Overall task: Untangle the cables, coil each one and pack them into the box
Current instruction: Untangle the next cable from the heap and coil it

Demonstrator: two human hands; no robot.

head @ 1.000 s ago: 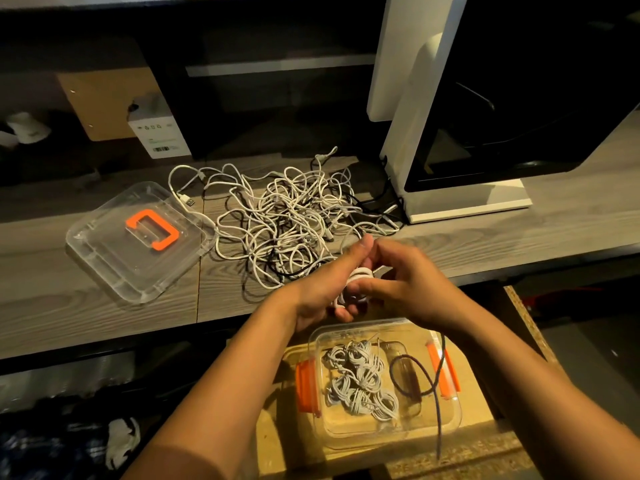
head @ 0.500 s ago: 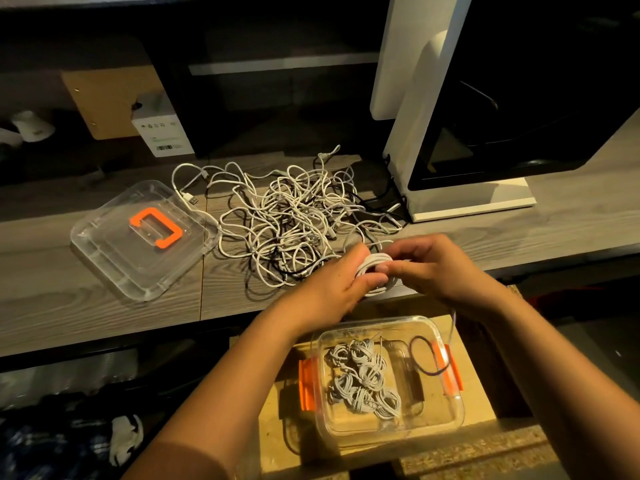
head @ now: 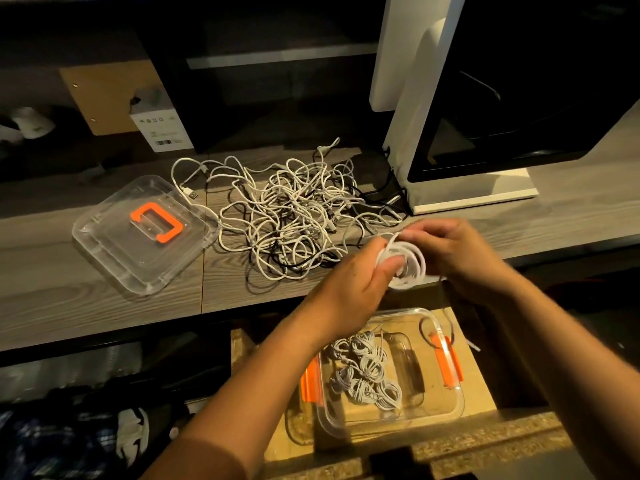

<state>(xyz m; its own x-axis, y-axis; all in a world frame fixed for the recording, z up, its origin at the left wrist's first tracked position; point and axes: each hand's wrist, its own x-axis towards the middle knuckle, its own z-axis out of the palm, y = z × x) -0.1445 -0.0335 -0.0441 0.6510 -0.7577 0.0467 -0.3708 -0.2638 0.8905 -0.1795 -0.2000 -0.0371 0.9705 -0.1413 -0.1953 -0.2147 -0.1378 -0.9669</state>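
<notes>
A tangle of white cables [head: 294, 220], with some dark ones mixed in, lies on the wooden desk. Over the desk's front edge, my left hand [head: 353, 285] and my right hand [head: 453, 258] both grip a half-wound white cable coil [head: 408, 261]. Its loose tail hangs down past my right wrist. Below them, on a lower board, stands the clear box [head: 450, 407] with orange latches. Several coiled white cables [head: 367, 372] lie inside it.
The box's clear lid [head: 114, 251] with an orange handle lies on the desk at the left. A white and black machine [head: 485, 133] stands at the back right. A small white carton [head: 161, 133] sits behind the tangle.
Both hands have risen from above the box to the desk's front edge. The coil has grown as the dangling tail was wound in and got shorter.
</notes>
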